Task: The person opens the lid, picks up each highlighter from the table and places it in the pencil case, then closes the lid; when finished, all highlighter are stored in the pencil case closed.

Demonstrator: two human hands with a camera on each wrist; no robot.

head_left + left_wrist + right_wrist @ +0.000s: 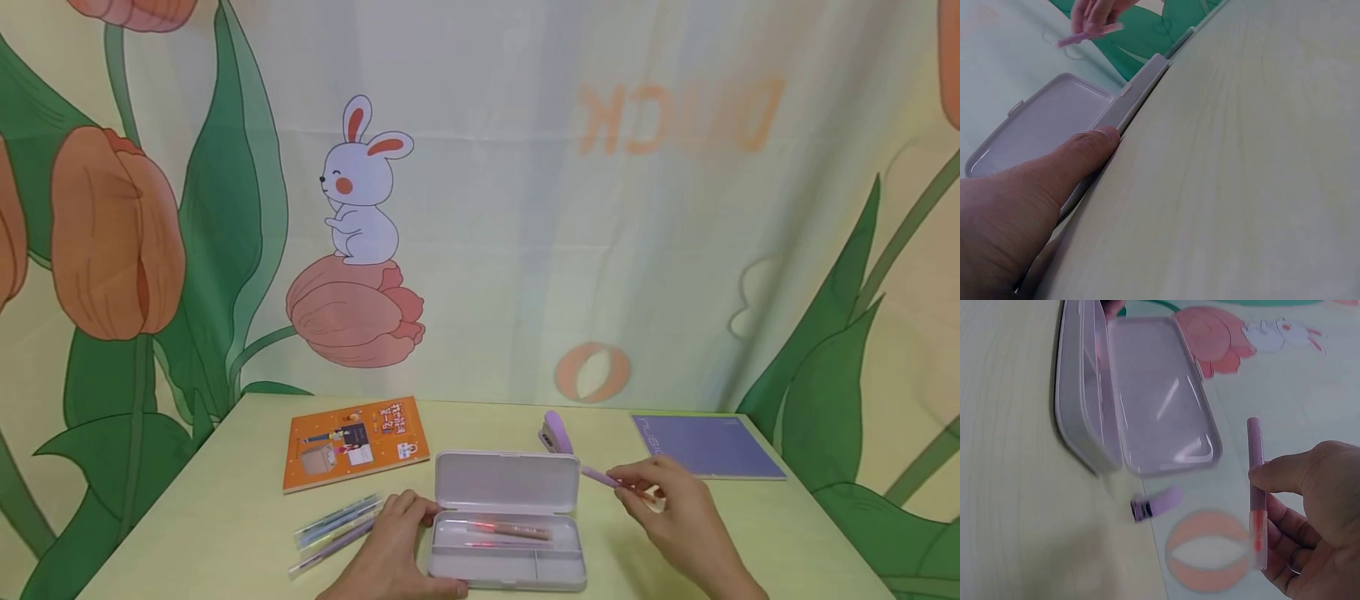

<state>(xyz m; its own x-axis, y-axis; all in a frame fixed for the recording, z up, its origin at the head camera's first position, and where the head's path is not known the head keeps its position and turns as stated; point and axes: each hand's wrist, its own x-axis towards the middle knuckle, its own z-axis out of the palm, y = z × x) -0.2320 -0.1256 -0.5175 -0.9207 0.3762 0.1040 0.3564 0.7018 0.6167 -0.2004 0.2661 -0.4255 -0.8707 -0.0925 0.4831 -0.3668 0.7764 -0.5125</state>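
Note:
An open light-grey pencil case (507, 569) lies on the table with its lid (507, 483) raised at the back. Inside its rear compartment are a brownish pen (517, 531) and a thin pinkish one (502, 545). My left hand (397, 546) holds the case by its left end, the thumb along the front edge in the left wrist view. To the right of the lid, my right hand (671, 508) pinches a slim purple marker (1256, 447) in the air. Its clear end shows a reddish tip in the right wrist view.
Several pens in clear sleeves (337, 533) lie left of my left hand. An orange book (356, 442) rests at the back left. A purple stapler (555, 432) stands behind the lid, and a blue-violet notebook (708, 446) lies at the back right, near the printed curtain (487, 208).

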